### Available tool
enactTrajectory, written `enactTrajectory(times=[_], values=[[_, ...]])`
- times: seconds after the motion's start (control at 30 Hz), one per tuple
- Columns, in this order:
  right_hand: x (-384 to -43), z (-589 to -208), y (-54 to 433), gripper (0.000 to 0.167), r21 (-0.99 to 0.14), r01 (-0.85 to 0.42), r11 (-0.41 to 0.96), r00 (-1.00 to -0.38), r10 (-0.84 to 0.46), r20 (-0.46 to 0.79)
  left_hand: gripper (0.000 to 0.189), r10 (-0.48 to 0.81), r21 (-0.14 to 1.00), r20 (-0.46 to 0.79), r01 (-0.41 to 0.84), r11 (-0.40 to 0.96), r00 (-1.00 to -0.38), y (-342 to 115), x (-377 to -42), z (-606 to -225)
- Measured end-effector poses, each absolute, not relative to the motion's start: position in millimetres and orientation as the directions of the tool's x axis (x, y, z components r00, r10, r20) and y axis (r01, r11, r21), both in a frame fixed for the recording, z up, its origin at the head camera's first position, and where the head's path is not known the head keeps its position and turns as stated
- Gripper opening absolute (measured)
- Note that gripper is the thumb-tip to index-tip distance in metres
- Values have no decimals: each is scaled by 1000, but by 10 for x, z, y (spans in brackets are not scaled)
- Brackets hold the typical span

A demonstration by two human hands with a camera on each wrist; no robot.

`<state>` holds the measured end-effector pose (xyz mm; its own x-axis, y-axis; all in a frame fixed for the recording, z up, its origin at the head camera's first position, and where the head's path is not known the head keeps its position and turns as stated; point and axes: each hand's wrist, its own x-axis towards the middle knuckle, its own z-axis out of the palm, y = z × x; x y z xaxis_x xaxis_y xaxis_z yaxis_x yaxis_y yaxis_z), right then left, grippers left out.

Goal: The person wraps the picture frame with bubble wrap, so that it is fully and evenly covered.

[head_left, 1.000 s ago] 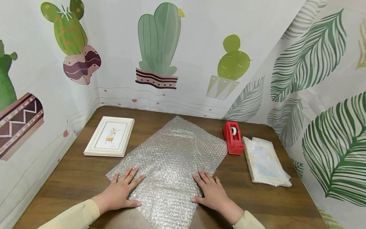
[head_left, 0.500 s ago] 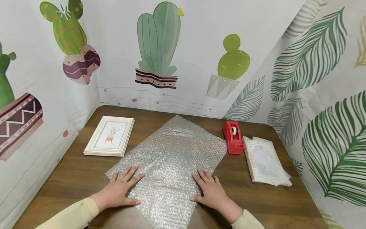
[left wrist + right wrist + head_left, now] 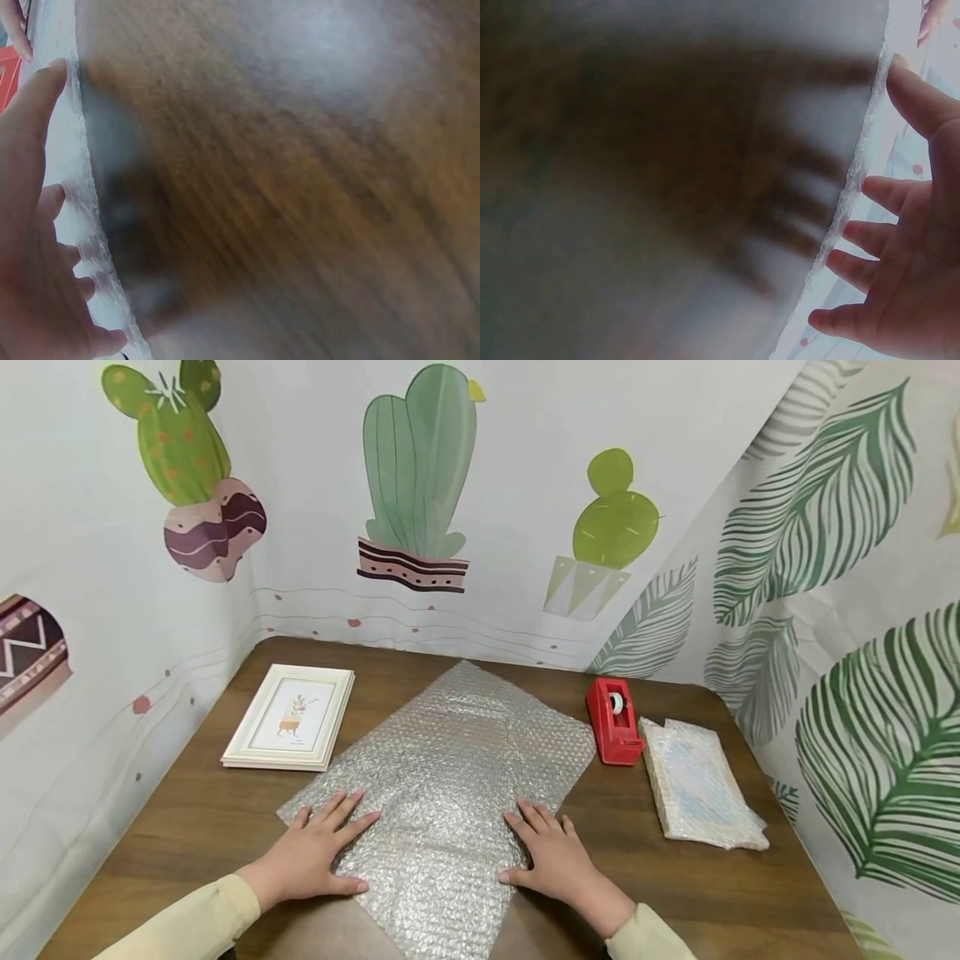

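Frame [image 3: 288, 717]: white, with a little drawing of a plant in a pot – it lies flat on the left side of the brown table [image 3: 176, 852].
Left hand [image 3: 311, 856]: fingers spread wide, resting on the left edge of the wrap [image 3: 450, 793].
Wrap: a big, shiny bubble sheet, flat in the middle of the table, one corner pointing at the back wall [image 3: 525, 410].
Right hand [image 3: 557, 862]: spread too, resting on the right edge.
Tape [image 3: 618, 745]: a red holder by the wrap's right corner – I can't tell if they touch.
Packet [image 3: 699, 789]: bubbly, with pale blue showing through, lying at the far right.
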<state>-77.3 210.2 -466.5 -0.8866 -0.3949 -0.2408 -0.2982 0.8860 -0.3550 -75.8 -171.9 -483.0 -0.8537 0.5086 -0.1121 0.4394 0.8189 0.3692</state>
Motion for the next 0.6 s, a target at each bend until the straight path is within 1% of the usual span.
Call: enactTrajectory(times=[0.23, 0.4, 0.5, 0.6], values=[[-806, -4665, 2096, 90, -345, -325, 880, -885, -412, -218, 93, 513, 324, -85, 464, 825, -854, -1706, -773, -4810], [-856, -4624, 2093, 91, -346, -334, 877, -873, -426, -237, 90, 522, 308, -88, 475, 824, -849, -1688, -819, -4783], [-943, -4540, 2088, 85, -340, -349, 873, -859, -443, -256, 81, 524, 348, -70, 471, 811, -849, -1697, -913, -4727], [-1091, -4415, 2070, 66, -389, -369, 844, -837, -484, -257, 64, 486, 457, -39, 417, 786, -873, -1790, -1066, -4620]])
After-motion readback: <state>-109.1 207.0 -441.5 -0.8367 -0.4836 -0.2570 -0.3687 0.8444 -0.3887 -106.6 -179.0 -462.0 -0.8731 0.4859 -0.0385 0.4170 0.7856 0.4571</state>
